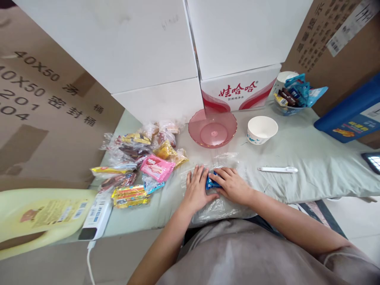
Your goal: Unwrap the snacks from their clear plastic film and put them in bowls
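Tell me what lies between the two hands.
In the head view, a blue packet lies between the left hand and the right hand, partly covered by the latter, clear plastic around them.

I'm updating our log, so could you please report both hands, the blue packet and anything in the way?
Left hand open, beside blue packet. Right hand over packet, fingers partly hiding it. Clear plastic around; pink bowl beyond, apart from hands.

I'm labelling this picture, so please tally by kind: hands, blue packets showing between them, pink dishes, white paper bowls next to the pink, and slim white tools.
Hands, left hand and right hand: 2
Blue snack packet: 1
Pink scalloped dish: 1
White paper bowl: 1
Slim white tool: 1
Total: 6
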Demonstrator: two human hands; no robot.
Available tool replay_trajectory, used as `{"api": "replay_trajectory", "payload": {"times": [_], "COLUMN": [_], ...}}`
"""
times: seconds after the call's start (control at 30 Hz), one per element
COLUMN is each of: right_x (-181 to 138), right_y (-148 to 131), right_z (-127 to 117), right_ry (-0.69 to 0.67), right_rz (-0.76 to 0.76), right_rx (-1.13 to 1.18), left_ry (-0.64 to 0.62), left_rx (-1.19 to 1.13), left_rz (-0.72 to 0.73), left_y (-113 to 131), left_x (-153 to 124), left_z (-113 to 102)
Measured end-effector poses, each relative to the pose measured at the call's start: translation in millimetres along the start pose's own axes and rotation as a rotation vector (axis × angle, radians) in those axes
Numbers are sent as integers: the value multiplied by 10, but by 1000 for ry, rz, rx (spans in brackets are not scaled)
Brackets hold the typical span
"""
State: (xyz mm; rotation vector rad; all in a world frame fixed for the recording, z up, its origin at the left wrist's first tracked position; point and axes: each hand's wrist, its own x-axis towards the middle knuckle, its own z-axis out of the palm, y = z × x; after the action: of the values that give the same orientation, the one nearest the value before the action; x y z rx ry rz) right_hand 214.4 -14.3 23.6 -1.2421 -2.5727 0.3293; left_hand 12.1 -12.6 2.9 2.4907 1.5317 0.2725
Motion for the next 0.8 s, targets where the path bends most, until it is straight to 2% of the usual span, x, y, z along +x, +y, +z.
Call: {"api": "replay_trajectory", "payload": {"times": [0.07,0.13,0.27,0.33,0.4,0.5,0.57,0.7,0.73,0.8], "right_x": [74,140,379,600,860,1170,1220,884,748,479], "right_y": [41,105,262,363,481,609,588,339,289,259], "right_z": [-18,-103,-419,-598,-749,-869,-858,-638,-559,-405], "right_ry": [-21,27,324,485,578,488,395,243,136,-37], "right_rz": [1,-38,-87,-87,-40,63,56,-134,-178,-172], "right_rx": [8,90,259,250,184,40,-23,-16,-18,-91], "left_ry": [19,23,7,-2,-11,-19,-21,-15,-13,-11], "left_rx": [-8,-13,-11,-8,-5,-3,-7,-13,-11,-4], "left_rz": [1,1,2,2,3,4,-1,-5,-3,-1], "left_y": [-26,-38,-46,-49,-52,-49,-42,-23,-19,-12], "left_x": [-32,-47,-41,-37,-36,-39,-42,-45,-45,-46], "left_z": [44,66,69,66,62,54,50,43,41,33]}}
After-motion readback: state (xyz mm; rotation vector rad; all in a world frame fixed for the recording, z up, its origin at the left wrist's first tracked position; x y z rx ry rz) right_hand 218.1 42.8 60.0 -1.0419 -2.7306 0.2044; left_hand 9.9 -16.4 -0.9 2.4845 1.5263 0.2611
